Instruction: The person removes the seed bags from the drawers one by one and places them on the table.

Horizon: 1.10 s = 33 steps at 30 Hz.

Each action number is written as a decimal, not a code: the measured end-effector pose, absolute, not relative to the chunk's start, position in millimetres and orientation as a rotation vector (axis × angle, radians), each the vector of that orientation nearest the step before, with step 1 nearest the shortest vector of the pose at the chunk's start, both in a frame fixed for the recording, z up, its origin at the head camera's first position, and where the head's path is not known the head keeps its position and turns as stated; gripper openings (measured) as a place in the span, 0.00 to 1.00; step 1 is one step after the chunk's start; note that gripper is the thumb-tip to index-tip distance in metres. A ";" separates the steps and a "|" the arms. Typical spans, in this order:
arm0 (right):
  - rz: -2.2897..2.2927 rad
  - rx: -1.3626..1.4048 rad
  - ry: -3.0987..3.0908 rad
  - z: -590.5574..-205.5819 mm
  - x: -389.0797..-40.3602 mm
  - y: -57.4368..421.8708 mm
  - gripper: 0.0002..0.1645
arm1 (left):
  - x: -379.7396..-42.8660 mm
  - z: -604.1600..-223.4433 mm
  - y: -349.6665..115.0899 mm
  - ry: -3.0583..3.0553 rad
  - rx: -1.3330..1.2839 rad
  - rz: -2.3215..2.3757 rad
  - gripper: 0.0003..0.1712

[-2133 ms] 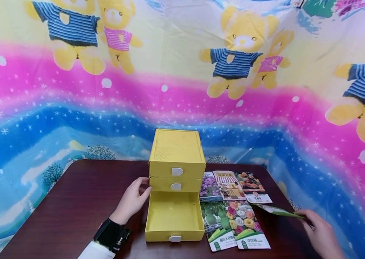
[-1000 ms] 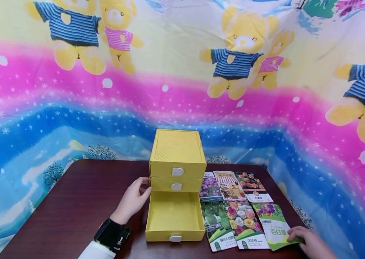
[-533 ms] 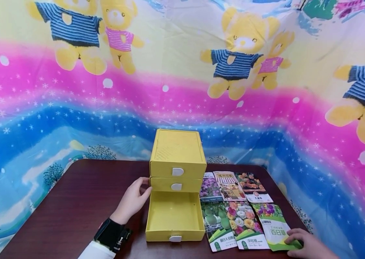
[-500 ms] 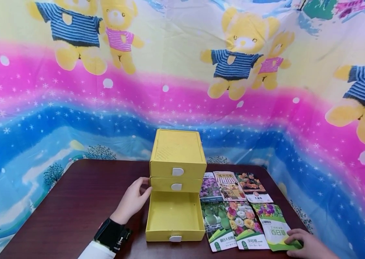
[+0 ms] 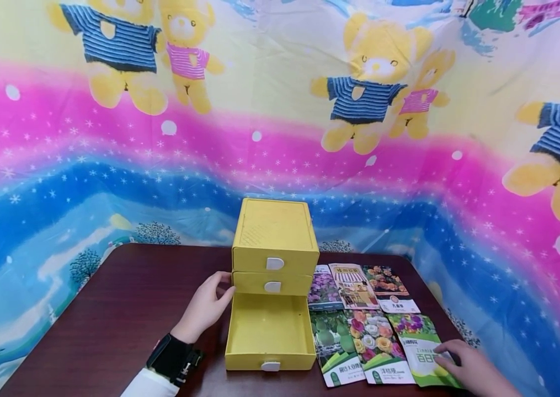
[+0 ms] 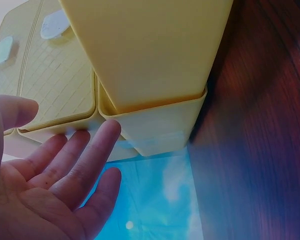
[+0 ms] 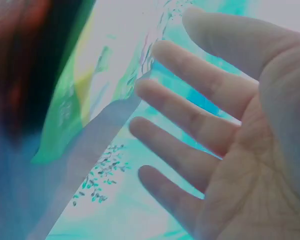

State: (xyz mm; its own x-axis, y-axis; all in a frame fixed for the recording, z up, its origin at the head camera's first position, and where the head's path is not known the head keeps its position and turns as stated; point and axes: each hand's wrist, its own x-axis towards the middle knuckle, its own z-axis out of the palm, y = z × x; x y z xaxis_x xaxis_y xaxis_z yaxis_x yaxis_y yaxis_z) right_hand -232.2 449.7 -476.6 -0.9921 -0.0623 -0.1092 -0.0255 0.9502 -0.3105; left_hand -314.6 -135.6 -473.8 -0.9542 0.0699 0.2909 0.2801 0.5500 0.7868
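Note:
A yellow drawer unit (image 5: 276, 226) stands on the table, its bottom drawer (image 5: 247, 362) pulled out and bare inside. My left hand (image 5: 205, 310) is at the unit's left side, thumb and fingers spread and relaxed around the middle drawer's corner. In the left wrist view the fingertips (image 6: 109, 131) are by the unit's edge; whether they touch it is unclear. My right hand (image 5: 475, 368) is at the right edge of a green-and-white zinnia seed packet (image 5: 415, 358), fingers extended over it. In the right wrist view the palm (image 7: 255, 175) holds nothing and the fingers are loosely straight.
Several more seed packets lie in two rows right of the unit, among them a rose-coloured flower packet (image 5: 384, 364), a green fruit packet (image 5: 336, 353) and a shopfront packet (image 5: 354, 286). The dark table (image 5: 150, 292) extends left. A printed bear cloth (image 5: 280, 149) hangs behind.
My right hand has lowered the zinnia packet flat beside the flower packet, let go of it and shifted slightly over it. The left hand has stayed by the unit.

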 end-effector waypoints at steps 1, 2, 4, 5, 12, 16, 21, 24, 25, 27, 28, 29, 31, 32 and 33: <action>-0.455 -0.071 3.014 -475.3 -233.6 446.8 0.17 | -314.5 -473.8 -135.4 -2.560 -0.292 -1.358 0.20; -0.446 -0.077 3.041 -473.6 -234.5 443.6 0.16 | -314.6 -473.8 -135.3 -2.559 -0.292 -1.359 0.20; -0.433 -0.087 3.075 -470.6 -237.5 437.4 0.15 | -314.7 -474.0 -135.2 -2.559 -0.290 -1.359 0.20; -0.427 -0.091 3.093 -469.4 -239.6 434.2 0.14 | -314.6 -473.7 -135.0 -2.560 -0.289 -1.357 0.20; -0.415 -0.209 3.242 -466.2 -251.0 406.8 0.08 | -314.1 -473.6 -134.2 -2.563 -0.280 -1.367 0.21; -0.429 -0.323 3.293 -462.4 -258.7 390.4 0.08 | -313.5 -473.4 -134.2 -2.554 -0.286 -1.363 0.20; -0.454 -0.447 3.312 -455.1 -271.1 371.8 0.12 | -313.2 -473.7 -134.2 -2.554 -0.286 -1.361 0.20; -0.454 -0.539 3.342 -452.9 -279.8 359.3 0.13 | -313.3 -473.3 -134.0 -2.553 -0.281 -1.365 0.20; -0.461 -0.583 3.350 -452.4 -282.9 354.9 0.14 | -313.4 -473.2 -134.1 -2.552 -0.281 -1.365 0.20; -0.454 -0.669 3.378 -451.9 -289.7 345.7 0.14 | -313.3 -472.7 -134.1 -2.549 -0.281 -1.366 0.20; -0.458 -0.705 3.391 -451.8 -292.8 341.1 0.13 | -313.3 -472.5 -134.1 -2.549 -0.280 -1.368 0.20; -0.458 -0.739 3.404 -451.7 -295.3 336.6 0.13 | -313.4 -472.4 -134.1 -2.550 -0.280 -1.369 0.20; -0.464 -0.805 3.423 -451.5 -300.3 328.0 0.13 | -313.4 -472.0 -134.0 -2.555 -0.278 -1.369 0.20; -0.470 -0.826 3.429 -451.1 -302.3 323.9 0.13 | -313.4 -472.0 -134.0 -2.559 -0.276 -1.367 0.20; -0.486 -0.847 3.433 -450.6 -304.3 320.0 0.13 | -313.4 -472.0 -134.0 -2.562 -0.274 -1.363 0.21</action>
State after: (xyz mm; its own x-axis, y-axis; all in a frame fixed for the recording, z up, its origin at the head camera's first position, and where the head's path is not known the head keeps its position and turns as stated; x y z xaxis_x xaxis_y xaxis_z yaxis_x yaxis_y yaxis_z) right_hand -304.3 320.0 -450.6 -0.8022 -0.3797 0.4608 -0.4926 0.8570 -0.1514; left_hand -313.4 -134.0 -472.0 -0.9571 0.0583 0.2839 0.2680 0.5508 0.7905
